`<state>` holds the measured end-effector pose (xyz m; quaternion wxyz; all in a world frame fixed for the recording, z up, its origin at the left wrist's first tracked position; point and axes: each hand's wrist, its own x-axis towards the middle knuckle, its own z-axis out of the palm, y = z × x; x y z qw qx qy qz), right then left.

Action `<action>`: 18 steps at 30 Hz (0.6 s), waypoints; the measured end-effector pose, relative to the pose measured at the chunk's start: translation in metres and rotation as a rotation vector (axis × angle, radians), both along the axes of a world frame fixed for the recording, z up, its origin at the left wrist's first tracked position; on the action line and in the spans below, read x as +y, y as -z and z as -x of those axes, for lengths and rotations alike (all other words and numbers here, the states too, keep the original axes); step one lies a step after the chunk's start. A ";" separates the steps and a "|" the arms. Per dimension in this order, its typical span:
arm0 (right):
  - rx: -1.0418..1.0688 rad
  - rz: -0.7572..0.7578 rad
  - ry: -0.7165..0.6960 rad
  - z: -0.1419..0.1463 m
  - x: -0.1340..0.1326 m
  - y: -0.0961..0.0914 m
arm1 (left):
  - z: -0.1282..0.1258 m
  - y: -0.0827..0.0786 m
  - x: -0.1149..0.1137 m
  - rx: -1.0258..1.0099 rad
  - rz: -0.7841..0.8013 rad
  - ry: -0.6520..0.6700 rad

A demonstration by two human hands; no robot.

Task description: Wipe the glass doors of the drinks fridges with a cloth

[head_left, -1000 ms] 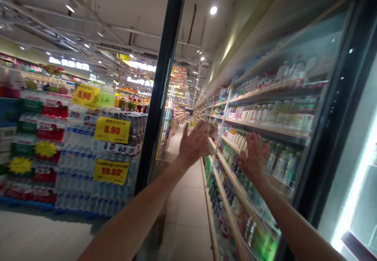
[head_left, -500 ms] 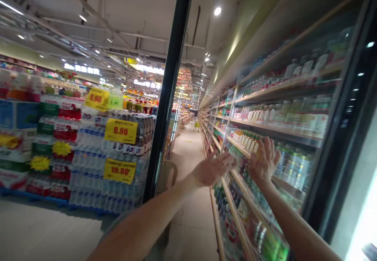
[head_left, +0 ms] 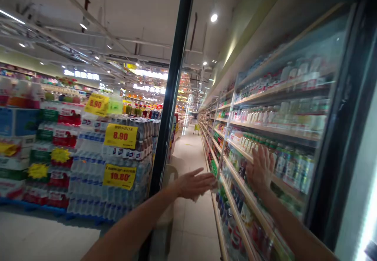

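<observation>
left hand (head_left: pixel 194 185) — fingers straight, holding unclear | right hand (head_left: pixel 260 168) — fingers spread, near glass door (head_left: pixel 173 80)

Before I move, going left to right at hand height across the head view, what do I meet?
Yellow starburst tag → yellow 19.80 price sign → dark slanted post → left hand → right hand → dark frame on the right.

A supermarket, shown by yellow price signs (head_left: pixel 120 136) on drink packs (head_left: pixel 88 186) stacked to the edges of blue pallets (head_left: pixel 55 210), bottles (head_left: pixel 290 166) along the front edges of long shelves (head_left: pixel 277 129), a shopping cart (head_left: pixel 196 127) far down the tiled aisle (head_left: pixel 187 157), and lit signs (head_left: pixel 81 74).
</observation>
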<state>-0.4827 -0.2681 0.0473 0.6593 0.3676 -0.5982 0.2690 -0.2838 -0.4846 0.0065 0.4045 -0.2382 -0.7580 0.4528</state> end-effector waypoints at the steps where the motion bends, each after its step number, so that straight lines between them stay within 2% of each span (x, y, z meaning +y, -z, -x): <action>1: -0.001 -0.003 0.009 0.000 0.000 0.001 | -0.001 -0.016 -0.006 0.051 -0.056 -0.021; 4: -0.013 -0.008 0.044 0.000 0.001 0.001 | -0.008 -0.089 -0.021 0.362 -0.422 -0.114; 5: -0.012 -0.010 0.050 -0.001 0.000 0.000 | -0.010 -0.109 -0.024 0.475 -0.544 -0.124; 6: -0.008 -0.008 0.052 -0.001 0.000 0.000 | -0.010 -0.122 -0.025 0.544 -0.620 -0.127; 7: -0.005 -0.006 0.050 -0.001 0.000 0.000 | -0.010 -0.125 -0.024 0.567 -0.642 -0.122; 8: -0.006 -0.003 0.048 -0.001 0.000 0.000 | -0.009 -0.119 -0.021 0.541 -0.603 -0.105; 9: -0.006 0.001 0.046 -0.001 0.000 0.000 | -0.007 -0.104 -0.016 0.470 -0.518 -0.083; 12: 0.002 0.005 0.038 0.000 0.000 0.001 | -0.002 -0.037 0.004 0.139 -0.170 0.001; 13: 0.006 0.004 0.036 0.000 0.000 0.001 | -0.001 -0.020 0.009 0.049 -0.080 0.033; 14: 0.009 0.005 0.035 0.000 0.000 0.001 | 0.000 -0.011 0.013 -0.001 -0.028 0.054; 15: 0.012 0.006 0.034 0.000 0.001 0.000 | 0.000 -0.011 0.015 -0.015 -0.010 0.066; 16: 0.014 0.005 0.034 0.000 0.001 0.000 | 0.000 -0.021 0.014 0.000 -0.019 0.071; 18: 0.023 0.010 0.034 0.000 0.001 0.000 | -0.002 -0.065 0.007 0.109 -0.133 0.037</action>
